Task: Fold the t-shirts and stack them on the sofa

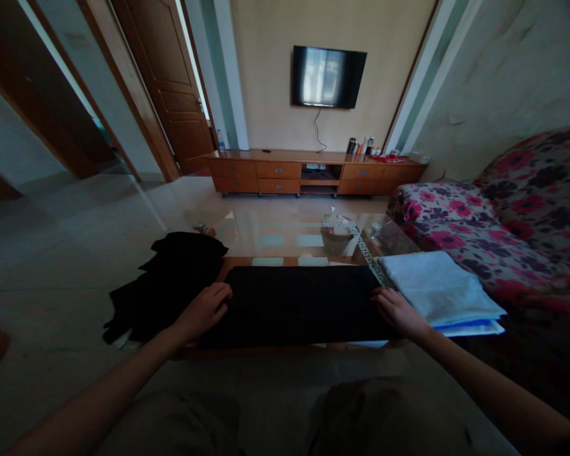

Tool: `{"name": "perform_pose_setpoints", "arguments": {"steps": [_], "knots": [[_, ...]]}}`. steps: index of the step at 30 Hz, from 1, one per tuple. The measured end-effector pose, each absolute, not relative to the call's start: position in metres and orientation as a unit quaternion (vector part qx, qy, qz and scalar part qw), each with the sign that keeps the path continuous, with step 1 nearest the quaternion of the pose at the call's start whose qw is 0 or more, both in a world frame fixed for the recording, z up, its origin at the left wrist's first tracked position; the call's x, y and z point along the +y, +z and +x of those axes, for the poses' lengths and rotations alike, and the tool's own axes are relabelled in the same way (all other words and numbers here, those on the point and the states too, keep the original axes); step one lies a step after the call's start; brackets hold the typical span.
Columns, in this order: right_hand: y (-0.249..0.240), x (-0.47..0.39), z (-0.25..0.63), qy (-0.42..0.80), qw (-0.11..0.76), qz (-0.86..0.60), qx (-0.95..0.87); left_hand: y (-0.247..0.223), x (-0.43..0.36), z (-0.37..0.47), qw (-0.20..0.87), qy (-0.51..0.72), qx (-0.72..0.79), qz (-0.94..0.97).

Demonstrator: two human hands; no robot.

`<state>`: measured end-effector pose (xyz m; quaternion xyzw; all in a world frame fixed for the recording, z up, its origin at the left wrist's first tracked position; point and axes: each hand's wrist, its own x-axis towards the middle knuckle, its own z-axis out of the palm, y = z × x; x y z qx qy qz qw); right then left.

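Observation:
A black cloth (299, 304) lies flat in a long rectangle along the near edge of the glass-topped table (247, 234). My left hand (206, 309) touches its left end, fingers bent and pressed together. At the right end, my right hand (396, 310) rests on the cloth's edge with its fingers curled; whether either hand pinches fabric is too dark to tell. Left of the cloth is a heap of black fabric (171, 285). Beside my right hand sits a folded light-blue cloth (441, 285) with a bright blue layer under it.
Toward the table's far side stand a bowl (337, 240) with white tissue and a small glass (376, 229). A floral sofa (494, 234) borders the right side. Beyond are a wooden TV cabinet (278, 171) with bottles on top and a wall television (329, 77).

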<state>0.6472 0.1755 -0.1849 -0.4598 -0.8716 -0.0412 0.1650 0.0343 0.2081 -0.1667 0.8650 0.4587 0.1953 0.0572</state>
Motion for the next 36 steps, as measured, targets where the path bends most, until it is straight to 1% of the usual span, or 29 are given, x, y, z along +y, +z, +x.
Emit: {"name": "perform_pose_setpoints", "arguments": {"steps": [4, 8, 11, 15, 16, 18, 20, 21, 24, 29, 34, 36], "knots": [[-0.196, 0.171, 0.644, -0.054, 0.139, -0.471, -0.869, -0.161, 0.197, 0.04, 0.053, 0.154, 0.448, 0.879], [-0.192, 0.168, 0.641, -0.06, 0.112, -0.498, -0.858, -0.153, 0.193, 0.04, 0.031, 0.131, 0.465, 0.875], [-0.179, 0.162, 0.631, -0.057, 0.074, -0.527, -0.845, -0.146, 0.188, 0.043, 0.005, 0.079, 0.474, 0.877], [-0.15, 0.157, 0.587, -0.068, 0.04, -0.565, -0.822, -0.132, 0.179, 0.071, -0.037, 0.037, 0.425, 0.904], [-0.143, 0.157, 0.57, -0.053, 0.035, -0.575, -0.815, -0.129, 0.176, 0.082, -0.038, 0.031, 0.411, 0.91], [-0.133, 0.155, 0.535, 0.018, 0.019, -0.591, -0.806, -0.128, 0.17, 0.107, -0.03, 0.022, 0.392, 0.919], [-0.127, 0.152, 0.502, 0.095, -0.006, -0.568, -0.817, -0.131, 0.164, 0.128, -0.029, 0.019, 0.382, 0.923], [-0.126, 0.15, 0.49, 0.101, -0.009, -0.559, -0.823, -0.134, 0.162, 0.136, -0.03, 0.021, 0.382, 0.923], [-0.124, 0.145, 0.471, 0.077, -0.005, -0.546, -0.834, -0.139, 0.156, 0.148, -0.036, 0.03, 0.388, 0.921], [-0.125, 0.142, 0.482, 0.052, 0.018, -0.541, -0.839, -0.13, 0.15, 0.148, -0.021, 0.049, 0.38, 0.923], [-0.136, 0.146, 0.494, 0.117, 0.04, -0.55, -0.826, -0.126, 0.15, 0.149, 0.032, 0.05, 0.363, 0.93], [-0.139, 0.153, 0.494, 0.124, 0.055, -0.561, -0.817, -0.129, 0.158, 0.154, 0.04, 0.064, 0.372, 0.925]]}}
